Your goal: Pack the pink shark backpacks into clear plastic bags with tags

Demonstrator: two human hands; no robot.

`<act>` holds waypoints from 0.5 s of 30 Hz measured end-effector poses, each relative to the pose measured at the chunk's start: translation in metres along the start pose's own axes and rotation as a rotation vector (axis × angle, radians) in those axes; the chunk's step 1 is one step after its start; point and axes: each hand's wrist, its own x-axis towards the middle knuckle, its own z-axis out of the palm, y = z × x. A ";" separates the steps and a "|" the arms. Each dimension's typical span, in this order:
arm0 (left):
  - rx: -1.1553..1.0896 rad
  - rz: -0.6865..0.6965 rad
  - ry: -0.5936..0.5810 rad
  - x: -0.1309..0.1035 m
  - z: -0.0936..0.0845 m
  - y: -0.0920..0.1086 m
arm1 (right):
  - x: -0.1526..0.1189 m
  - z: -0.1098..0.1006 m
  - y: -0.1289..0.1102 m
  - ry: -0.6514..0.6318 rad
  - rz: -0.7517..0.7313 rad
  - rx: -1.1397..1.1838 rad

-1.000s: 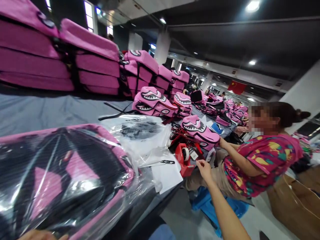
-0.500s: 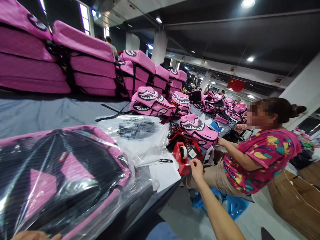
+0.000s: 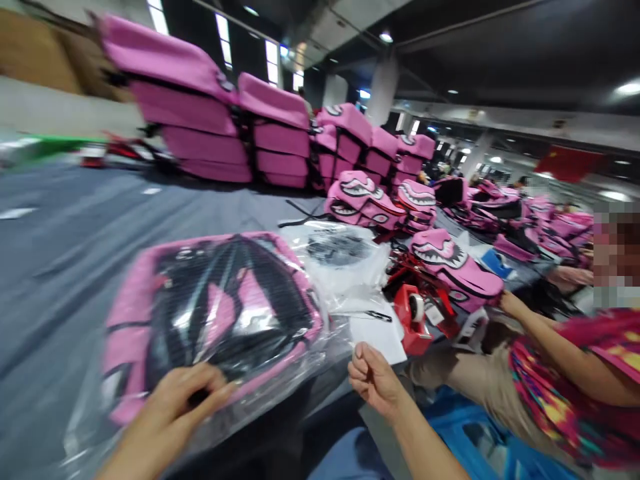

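A pink and black backpack (image 3: 295,257) lies back-panel up on the table inside a clear plastic bag (image 3: 90,400). My left hand (image 3: 175,407) rests at the bag's near edge, thumb and fingers pinched on the plastic. To the right of the backpack, my right hand (image 3: 373,380) is raised over the table edge with its fingers curled closed. Anything between those fingers is too small or blurred to make out. Just beyond it stands a red tape dispenser (image 3: 413,327) with a roll of tape, beside white paper (image 3: 373,337) and a black pen (image 3: 377,315).
Stacked pink backpacks (image 3: 200,133) line the table's far side. Flat printed plastic bags (image 3: 340,267) lie beyond the pen. At right, a co-worker in a colourful shirt (image 3: 565,380) touches a shark-mouth backpack (image 3: 455,267). A blue stool (image 3: 465,427) stands below.
My view has swung left. My right hand has drawn back from the tape dispenser toward the bagged backpack, fingers closed. My left hand now shows more fully at the bag's near edge.
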 end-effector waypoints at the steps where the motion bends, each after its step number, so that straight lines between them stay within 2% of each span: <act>1: -0.014 -0.035 0.011 -0.002 -0.002 0.003 | 0.007 0.017 -0.009 -0.127 0.014 -0.058; 6: -0.081 -0.102 0.058 -0.001 -0.001 0.018 | 0.064 0.093 -0.068 -0.774 -0.086 -0.829; 9: -0.073 -0.109 0.043 -0.001 0.000 0.020 | 0.097 0.122 -0.078 -1.078 -0.183 -1.237; 10: -0.071 -0.111 0.037 -0.001 0.000 0.020 | 0.106 0.127 -0.074 -1.126 -0.223 -1.375; 12: -0.070 -0.115 0.026 -0.002 -0.001 0.019 | 0.118 0.133 -0.063 -1.137 -0.287 -1.636; 15: -0.079 -0.109 0.003 -0.002 -0.002 0.018 | 0.130 0.131 -0.046 -1.006 -0.357 -1.817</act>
